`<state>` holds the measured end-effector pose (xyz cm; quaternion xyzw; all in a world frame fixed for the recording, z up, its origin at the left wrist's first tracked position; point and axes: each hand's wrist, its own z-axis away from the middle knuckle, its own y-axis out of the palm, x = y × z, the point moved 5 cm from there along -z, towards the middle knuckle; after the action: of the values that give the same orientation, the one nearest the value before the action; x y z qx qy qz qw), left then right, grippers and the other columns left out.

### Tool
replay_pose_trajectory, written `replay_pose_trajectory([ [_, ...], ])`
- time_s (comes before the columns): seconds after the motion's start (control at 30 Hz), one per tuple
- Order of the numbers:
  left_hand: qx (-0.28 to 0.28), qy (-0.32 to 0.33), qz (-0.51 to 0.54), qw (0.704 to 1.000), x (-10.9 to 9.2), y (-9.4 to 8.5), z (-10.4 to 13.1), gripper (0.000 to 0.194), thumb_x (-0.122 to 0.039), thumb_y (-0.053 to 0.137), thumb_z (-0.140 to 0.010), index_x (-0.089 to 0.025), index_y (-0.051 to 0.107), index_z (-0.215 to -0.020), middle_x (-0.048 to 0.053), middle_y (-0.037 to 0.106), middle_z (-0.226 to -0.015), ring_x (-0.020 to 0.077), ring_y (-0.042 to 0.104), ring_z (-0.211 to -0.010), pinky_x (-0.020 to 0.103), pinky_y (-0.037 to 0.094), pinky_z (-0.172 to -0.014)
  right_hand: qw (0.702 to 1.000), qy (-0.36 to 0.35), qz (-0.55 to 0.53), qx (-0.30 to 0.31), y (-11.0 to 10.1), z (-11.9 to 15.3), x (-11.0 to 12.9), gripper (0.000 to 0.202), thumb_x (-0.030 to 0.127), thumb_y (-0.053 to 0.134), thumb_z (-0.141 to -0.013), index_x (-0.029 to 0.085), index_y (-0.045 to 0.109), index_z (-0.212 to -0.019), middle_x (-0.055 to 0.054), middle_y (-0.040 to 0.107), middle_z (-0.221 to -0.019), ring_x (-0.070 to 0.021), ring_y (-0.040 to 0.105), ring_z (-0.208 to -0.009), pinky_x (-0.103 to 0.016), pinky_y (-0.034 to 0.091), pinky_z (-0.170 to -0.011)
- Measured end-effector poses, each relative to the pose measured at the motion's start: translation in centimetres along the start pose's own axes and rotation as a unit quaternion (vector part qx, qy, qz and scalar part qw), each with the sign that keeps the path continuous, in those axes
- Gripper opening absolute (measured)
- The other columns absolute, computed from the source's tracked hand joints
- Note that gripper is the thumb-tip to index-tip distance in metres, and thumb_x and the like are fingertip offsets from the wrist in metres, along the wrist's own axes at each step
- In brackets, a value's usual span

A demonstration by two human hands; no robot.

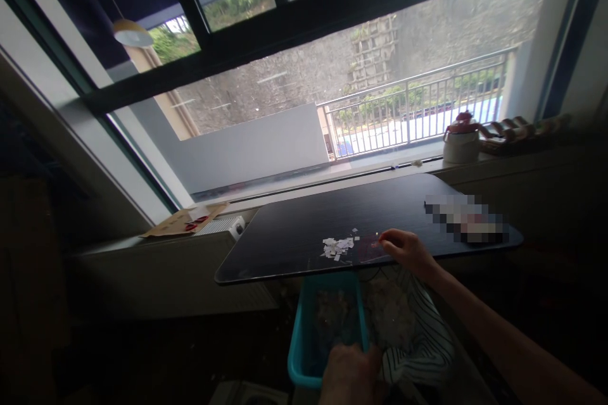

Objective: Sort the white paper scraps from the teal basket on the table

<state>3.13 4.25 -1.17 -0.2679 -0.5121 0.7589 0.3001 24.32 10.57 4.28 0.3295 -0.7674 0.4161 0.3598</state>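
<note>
My right hand [406, 252] is over the front edge of the dark table [285, 228], its fingers pinched on a tiny red item [380, 238]. A clear, reddish plastic piece [370, 249] lies just left of its fingertips. Further left is a pile of small white paper pieces [337, 247]. Below the table, my left hand [350, 373] is at the near rim of a turquoise bin [295, 345]; its fingers are curled, and what they hold, if anything, is hidden. Crumpled clear bags show inside the bin.
A blurred-out object [470, 220] lies at the table's right end. On the window sill stand a white jug with a red lid [462, 139] and a tray of rolled items [513, 133]. Brown paper [175, 223] with red scissors lies at the left. Clear bags [392, 313] sit beside the bin.
</note>
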Motion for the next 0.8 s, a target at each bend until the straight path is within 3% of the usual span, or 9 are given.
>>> replay_pose_trajectory([
  [0.2, 0.013, -0.003, 0.017, 1.000, 0.0, -0.2, 0.0, 0.034, -0.033, 0.051, -0.076, -0.019, 0.061, -0.105, 0.013, 0.067, -0.096, 0.0323, 0.062, -0.087, 0.038, 0.047, -0.073, 0.997, -0.061, 0.004, 0.037, 3.5, -1.5, 2.7, 0.027, 0.034, 0.049, -0.079, 0.016, 0.068, -0.087, -0.005, 0.068, -0.076, -0.0163, 0.059, -0.065, -0.027, 0.045, -0.059],
  [0.3, 0.025, 0.002, 0.015, 1.000, -0.1, -0.2, 0.0, 0.036, -0.033, 0.050, -0.076, -0.019, 0.060, -0.107, 0.013, 0.067, -0.096, 0.0326, 0.062, -0.087, 0.039, 0.047, -0.073, 0.996, -0.070, 0.029, 0.049, 3.9, -1.7, 2.9, 0.027, 0.032, 0.048, -0.079, 0.016, 0.069, -0.084, -0.005, 0.068, -0.073, -0.0160, 0.058, -0.062, -0.027, 0.043, -0.057],
  [0.4, 0.015, 0.002, 0.015, 1.000, -0.1, -0.2, 0.0, 0.034, -0.034, 0.050, -0.076, -0.020, 0.060, -0.105, 0.011, 0.067, -0.095, 0.0315, 0.062, -0.087, 0.037, 0.047, -0.072, 0.996, -0.055, 0.052, 0.040, 2.4, -1.3, 1.9, 0.027, 0.033, 0.049, -0.078, 0.016, 0.069, -0.085, -0.004, 0.069, -0.075, -0.0161, 0.059, -0.064, -0.027, 0.043, -0.058],
  [0.6, -0.011, 0.002, 0.003, 1.000, -0.1, -0.3, 0.1, 0.029, -0.033, 0.050, -0.075, -0.020, 0.062, -0.098, 0.010, 0.066, -0.090, 0.0292, 0.063, -0.081, 0.035, 0.047, -0.070, 0.991, -0.012, 0.129, -0.029, -2.8, -0.4, -1.0, 0.025, 0.035, 0.052, -0.076, 0.018, 0.069, -0.080, -0.003, 0.068, -0.071, -0.0168, 0.060, -0.063, -0.028, 0.043, -0.060],
  [0.8, -0.028, 0.001, 0.001, 1.000, 0.1, -0.1, -0.1, 0.024, -0.032, 0.049, -0.076, -0.021, 0.061, -0.094, 0.008, 0.066, -0.086, 0.0271, 0.062, -0.079, 0.033, 0.046, -0.069, 0.994, -0.007, 0.096, -0.056, -3.6, 0.0, -1.5, 0.024, 0.034, 0.052, -0.075, 0.018, 0.069, -0.081, -0.004, 0.070, -0.075, -0.0183, 0.062, -0.067, -0.029, 0.045, -0.064],
])
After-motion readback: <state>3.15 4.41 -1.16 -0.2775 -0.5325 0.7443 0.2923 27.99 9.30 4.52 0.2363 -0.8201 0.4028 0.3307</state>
